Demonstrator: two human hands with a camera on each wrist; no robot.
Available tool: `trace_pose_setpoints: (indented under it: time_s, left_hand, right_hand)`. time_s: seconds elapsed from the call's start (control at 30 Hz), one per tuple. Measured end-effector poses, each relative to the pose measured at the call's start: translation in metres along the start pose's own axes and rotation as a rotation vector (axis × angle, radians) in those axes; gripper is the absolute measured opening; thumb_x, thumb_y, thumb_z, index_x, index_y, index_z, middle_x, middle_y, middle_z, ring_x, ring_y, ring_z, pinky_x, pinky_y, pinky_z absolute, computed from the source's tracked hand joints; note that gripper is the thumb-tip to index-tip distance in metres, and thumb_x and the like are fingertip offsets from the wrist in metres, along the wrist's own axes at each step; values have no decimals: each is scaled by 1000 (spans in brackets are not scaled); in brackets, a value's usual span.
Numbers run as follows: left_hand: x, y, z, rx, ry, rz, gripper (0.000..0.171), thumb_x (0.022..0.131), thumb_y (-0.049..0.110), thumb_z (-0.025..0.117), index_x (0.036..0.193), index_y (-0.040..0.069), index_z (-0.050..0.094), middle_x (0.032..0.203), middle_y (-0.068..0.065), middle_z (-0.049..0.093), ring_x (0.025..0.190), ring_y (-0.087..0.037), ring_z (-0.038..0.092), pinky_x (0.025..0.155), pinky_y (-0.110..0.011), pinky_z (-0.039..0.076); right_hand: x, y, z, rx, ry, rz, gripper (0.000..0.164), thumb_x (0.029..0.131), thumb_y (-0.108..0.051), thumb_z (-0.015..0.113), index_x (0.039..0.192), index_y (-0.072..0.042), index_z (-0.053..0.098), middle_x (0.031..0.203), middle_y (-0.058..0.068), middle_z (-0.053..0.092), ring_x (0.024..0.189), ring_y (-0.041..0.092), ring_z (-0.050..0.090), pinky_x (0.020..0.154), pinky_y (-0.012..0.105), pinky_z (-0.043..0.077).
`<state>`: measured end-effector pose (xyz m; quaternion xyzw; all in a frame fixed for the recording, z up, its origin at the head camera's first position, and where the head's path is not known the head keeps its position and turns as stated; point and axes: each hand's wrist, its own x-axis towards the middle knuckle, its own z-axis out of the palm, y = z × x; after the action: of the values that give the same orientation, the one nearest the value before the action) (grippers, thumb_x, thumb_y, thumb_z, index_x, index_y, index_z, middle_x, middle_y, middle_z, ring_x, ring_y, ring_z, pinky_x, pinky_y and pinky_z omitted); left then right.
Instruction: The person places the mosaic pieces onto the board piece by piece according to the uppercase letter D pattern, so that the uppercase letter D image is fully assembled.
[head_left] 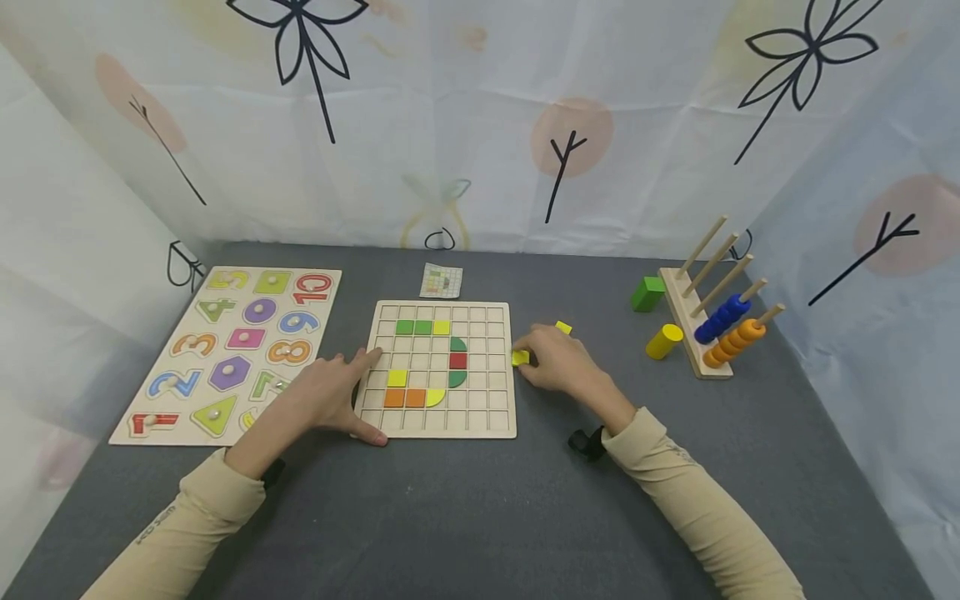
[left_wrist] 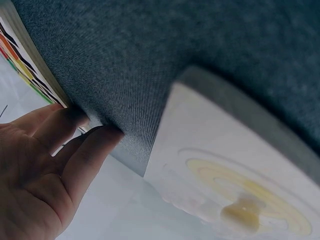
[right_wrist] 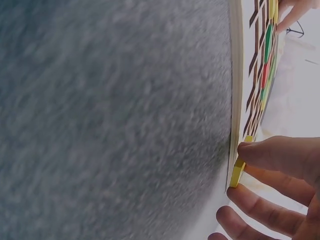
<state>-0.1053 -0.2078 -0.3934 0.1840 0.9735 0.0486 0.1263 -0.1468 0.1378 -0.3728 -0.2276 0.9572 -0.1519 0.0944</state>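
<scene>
A wooden grid board (head_left: 491, 421) lies on the dark table, with green, yellow, red and orange tiles in some of its squares. At its left side rests my left hand (head_left: 326, 396), fingers at the left edge and thumb by the lower left corner. Just off the right edge, my right hand (head_left: 558, 360) pinches a yellow tile (head_left: 521, 357) between thumb and fingers. That tile (right_wrist: 238, 172) stands close to the board's side in the right wrist view. Another yellow piece (head_left: 563, 327) lies just beyond the right hand.
Left of the grid lies a number-and-shape puzzle board (head_left: 277, 279), partly under the left forearm. A small printed card (head_left: 441, 281) sits behind the grid. At right stand a bead stacker (head_left: 682, 296), a green block (head_left: 648, 294) and a yellow cylinder (head_left: 664, 342).
</scene>
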Motion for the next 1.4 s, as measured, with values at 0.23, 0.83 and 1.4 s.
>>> trace_pose_setpoints:
  time_s: [0.23, 0.83, 1.4]
  left_hand:
    - [0, -1, 1, 1, 6, 2, 136, 53, 82, 83, 156, 5, 39, 147, -32, 53, 115, -52, 63, 93, -59, 53]
    - [0, 0, 0, 3, 11, 4, 135, 53, 81, 84, 155, 5, 40, 146, -32, 54, 113, -52, 64, 92, -58, 54]
    - [0, -1, -1, -1, 5, 6, 134, 53, 81, 84, 154, 4, 42, 143, -33, 56, 110, -51, 65, 90, -57, 54]
  right_hand:
    - [4, -11, 2, -3, 14, -47, 30, 90, -6, 70, 120, -7, 76, 109, 11, 73, 82, 17, 57, 63, 25, 40]
    - [29, -56, 9, 32, -14, -91, 33, 93, -8, 66, 125, -10, 75, 119, 10, 71, 81, 18, 55, 52, 26, 31]
    - [61, -113, 30, 20, -66, -209, 34, 91, -7, 67, 123, -13, 76, 120, 5, 73, 98, 16, 64, 61, 24, 46]
